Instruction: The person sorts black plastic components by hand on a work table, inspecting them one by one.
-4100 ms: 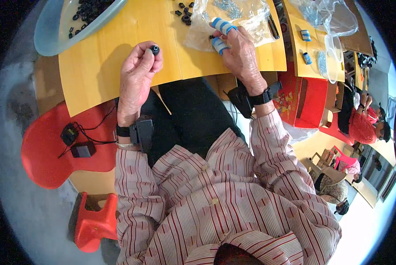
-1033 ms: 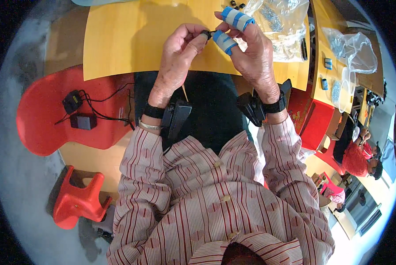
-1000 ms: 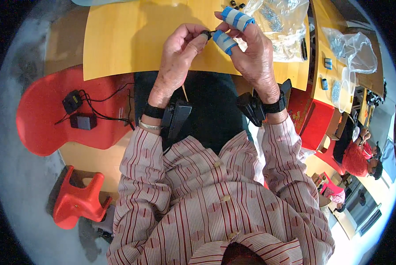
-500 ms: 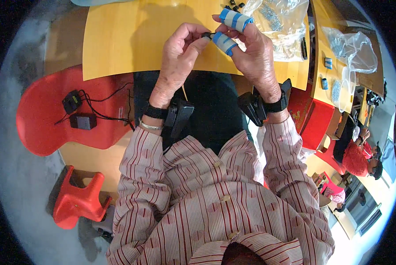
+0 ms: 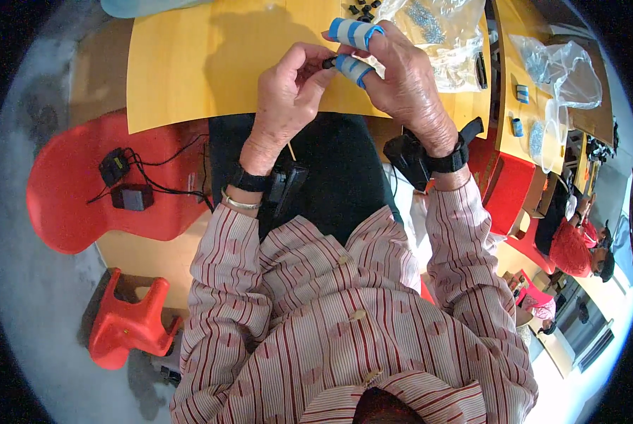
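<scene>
Above the front part of the yellow table (image 5: 182, 78), my left hand (image 5: 286, 99) pinches a small black part (image 5: 328, 63) between thumb and fingers. My right hand (image 5: 412, 81) meets it from the other side, fingers bent inward. Blue-and-white striped wraps cover its thumb (image 5: 354, 69) and a finger (image 5: 356, 32). The wrapped thumb's tip is against the black part; whatever tiny thing those fingers grip is hidden. Several loose black parts (image 5: 362, 11) lie beyond my right hand, beside a clear plastic bag (image 5: 461, 53) of small metal pieces.
Another clear bag (image 5: 567, 78) and two blue striped rolls (image 5: 522, 94) lie on the right-hand table. To my left, a red chair (image 5: 69, 191) bears black boxes with cables (image 5: 132, 196). A red stool (image 5: 129, 321) stands behind it. Other people (image 5: 571, 247) sit far right.
My right wrist has turned, and its wrapped fingers have shifted slightly left and closer to the black part. My left hand keeps its pinch, slightly lower.
</scene>
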The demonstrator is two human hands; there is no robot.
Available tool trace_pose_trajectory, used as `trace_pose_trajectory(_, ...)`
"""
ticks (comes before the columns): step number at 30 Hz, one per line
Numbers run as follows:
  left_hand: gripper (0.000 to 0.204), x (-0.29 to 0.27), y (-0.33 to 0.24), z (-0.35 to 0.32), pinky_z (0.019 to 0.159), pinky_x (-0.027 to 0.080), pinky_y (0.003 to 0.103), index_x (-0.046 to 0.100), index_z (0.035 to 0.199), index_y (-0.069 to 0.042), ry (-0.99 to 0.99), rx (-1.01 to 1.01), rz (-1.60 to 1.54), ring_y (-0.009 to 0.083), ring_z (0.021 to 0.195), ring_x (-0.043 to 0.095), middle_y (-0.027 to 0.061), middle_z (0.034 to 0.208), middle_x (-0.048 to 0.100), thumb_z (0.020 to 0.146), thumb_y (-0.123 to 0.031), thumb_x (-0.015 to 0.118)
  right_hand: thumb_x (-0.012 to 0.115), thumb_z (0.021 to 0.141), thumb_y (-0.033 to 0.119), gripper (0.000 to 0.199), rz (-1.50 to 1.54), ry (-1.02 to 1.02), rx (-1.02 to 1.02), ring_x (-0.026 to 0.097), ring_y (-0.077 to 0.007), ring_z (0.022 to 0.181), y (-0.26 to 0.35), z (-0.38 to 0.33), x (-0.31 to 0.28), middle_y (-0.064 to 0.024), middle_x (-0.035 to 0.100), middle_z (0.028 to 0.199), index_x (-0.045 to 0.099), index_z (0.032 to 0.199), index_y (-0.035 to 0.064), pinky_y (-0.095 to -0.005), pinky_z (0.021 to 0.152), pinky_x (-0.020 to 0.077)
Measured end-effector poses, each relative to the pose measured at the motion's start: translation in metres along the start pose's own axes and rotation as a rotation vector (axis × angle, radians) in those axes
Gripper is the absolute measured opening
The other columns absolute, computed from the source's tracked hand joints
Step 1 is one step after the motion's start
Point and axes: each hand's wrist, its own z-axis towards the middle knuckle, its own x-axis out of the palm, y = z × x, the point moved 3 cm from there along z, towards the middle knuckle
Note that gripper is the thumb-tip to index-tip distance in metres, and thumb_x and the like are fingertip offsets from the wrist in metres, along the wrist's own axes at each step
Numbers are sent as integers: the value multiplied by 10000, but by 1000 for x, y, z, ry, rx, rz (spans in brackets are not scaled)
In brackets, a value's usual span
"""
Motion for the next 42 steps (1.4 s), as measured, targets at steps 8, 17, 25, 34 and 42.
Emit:
trace_pose_trajectory(8, 130, 2, -1, 0, 655, 513, 272, 598, 930, 3, 29, -39, 49, 133, 716, 647, 76, 789, 666, 851, -90, 641, 704, 752, 42, 408, -54, 32, -25, 661, -228, 774, -7, 0, 2, -65, 619, 855, 625, 1142, 133, -322, 650, 528)
trace_pose_trajectory(17, 154, -3, -2, 1, 667, 494, 237, 624, 956, 17, 50, -94, -13, 79, 734, 602, 33, 789, 646, 850, -92, 644, 687, 771, 14, 405, 57, 4, 17, 668, -225, 819, -5, -5, 1, -77, 626, 858, 631, 1154, 131, -316, 672, 533)
trace_pose_trajectory(25, 167, -3, -21, -6, 692, 469, 188, 607, 995, 27, 148, -283, -320, 51, 765, 567, 8, 823, 603, 868, -78, 629, 658, 811, 25, 283, 661, -47, 217, 639, -200, 909, -6, -15, -3, -89, 658, 976, 630, 1093, 40, -315, 804, 514)
trace_pose_trajectory(34, 190, -2, -54, -9, 708, 477, 194, 589, 1022, 44, 137, -264, -355, 65, 785, 578, 38, 859, 616, 864, -55, 627, 665, 793, 18, 293, 820, -36, 255, 644, -192, 926, 5, -15, -19, -83, 669, 989, 633, 1083, 41, -325, 823, 516)
trace_pose_trajectory(42, 180, -1, -71, -16, 691, 475, 191, 586, 1003, 38, 136, -259, -228, 56, 760, 566, 28, 860, 610, 844, -23, 642, 649, 832, -12, 278, 754, 0, 158, 618, -163, 1020, 15, -15, -30, -64, 667, 1068, 629, 1104, 40, -315, 928, 489)
